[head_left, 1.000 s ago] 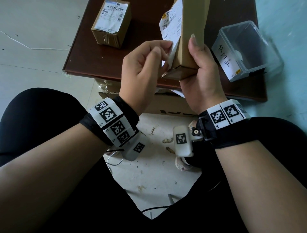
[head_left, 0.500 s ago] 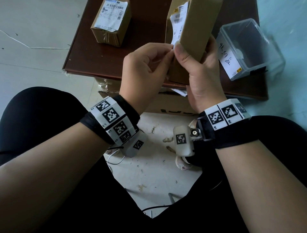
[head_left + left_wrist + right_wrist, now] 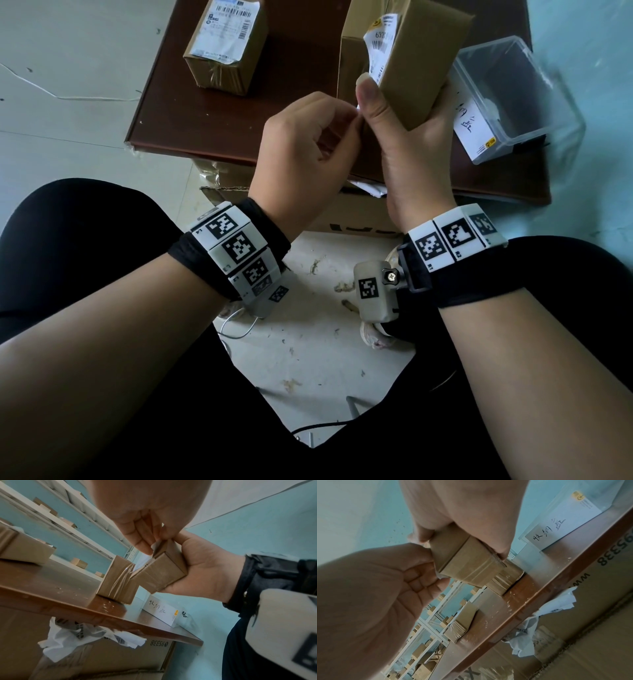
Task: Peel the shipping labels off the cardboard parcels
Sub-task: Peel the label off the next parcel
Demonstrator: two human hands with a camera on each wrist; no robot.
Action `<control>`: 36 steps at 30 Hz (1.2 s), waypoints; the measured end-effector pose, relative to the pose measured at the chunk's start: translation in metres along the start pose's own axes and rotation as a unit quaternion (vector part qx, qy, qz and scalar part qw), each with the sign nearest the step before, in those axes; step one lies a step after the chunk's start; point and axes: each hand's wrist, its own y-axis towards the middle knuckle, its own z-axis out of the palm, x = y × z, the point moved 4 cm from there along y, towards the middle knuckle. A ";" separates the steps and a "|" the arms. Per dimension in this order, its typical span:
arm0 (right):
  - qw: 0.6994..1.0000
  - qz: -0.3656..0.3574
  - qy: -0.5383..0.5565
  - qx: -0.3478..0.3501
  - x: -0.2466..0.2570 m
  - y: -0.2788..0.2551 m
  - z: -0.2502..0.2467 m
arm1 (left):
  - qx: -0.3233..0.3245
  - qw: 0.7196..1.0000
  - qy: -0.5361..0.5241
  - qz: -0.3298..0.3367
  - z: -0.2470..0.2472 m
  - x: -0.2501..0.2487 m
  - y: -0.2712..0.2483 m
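My right hand grips a small cardboard parcel upright above the brown table, thumb on its near edge. A white shipping label runs down the parcel's left face. My left hand pinches the label's lower corner. From the left wrist, that lifted label corner sits between my fingertips, off the parcel. The right wrist view shows the parcel from below, with the left hand beside it. A second labelled parcel lies far left on the table.
Another taped parcel stands on the table just behind the held one. A clear plastic bin sits at the table's right. An open cardboard carton with crumpled peeled labels stands under the table's near edge.
The right hand has turned the parcel and moved its thumb round to the label side. The left hand has shifted down to pinch the label's lower corner.
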 end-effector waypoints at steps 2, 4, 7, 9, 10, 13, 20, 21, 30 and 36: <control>1.000 -0.003 0.003 0.001 0.000 0.001 0.000 | 0.001 1.000 0.004 0.004 0.000 -0.001 0.000; 1.000 -0.002 0.008 -0.002 -0.002 0.002 0.001 | -0.002 1.000 0.011 0.010 0.000 0.000 -0.001; 1.000 -0.002 0.011 -0.005 -0.004 0.003 0.001 | -0.001 1.000 0.011 0.011 0.001 -0.002 -0.001; 1.000 -0.002 0.008 -0.009 -0.005 0.004 -0.001 | 0.005 1.000 0.006 0.001 0.001 -0.001 -0.001; 1.000 -0.002 0.004 -0.012 -0.005 0.004 -0.002 | 0.008 1.000 0.004 -0.005 0.001 0.000 -0.001; 1.000 0.000 -0.007 -0.021 -0.005 0.004 -0.005 | 0.012 1.000 -0.012 -0.024 0.003 0.002 0.000; 0.999 0.019 -0.017 -0.044 -0.003 0.003 -0.008 | 0.021 0.997 -0.048 -0.063 0.001 0.004 0.001; 0.998 0.021 -0.021 -0.047 -0.004 0.004 -0.008 | 0.025 0.996 -0.054 -0.068 0.001 0.005 0.001; 0.998 0.055 0.001 -0.035 -0.004 0.003 -0.004 | 0.026 0.992 -0.072 -0.105 -0.002 0.008 0.003; 0.998 0.059 -0.005 -0.023 -0.003 0.000 0.000 | 0.011 0.987 -0.103 -0.125 -0.003 0.007 0.003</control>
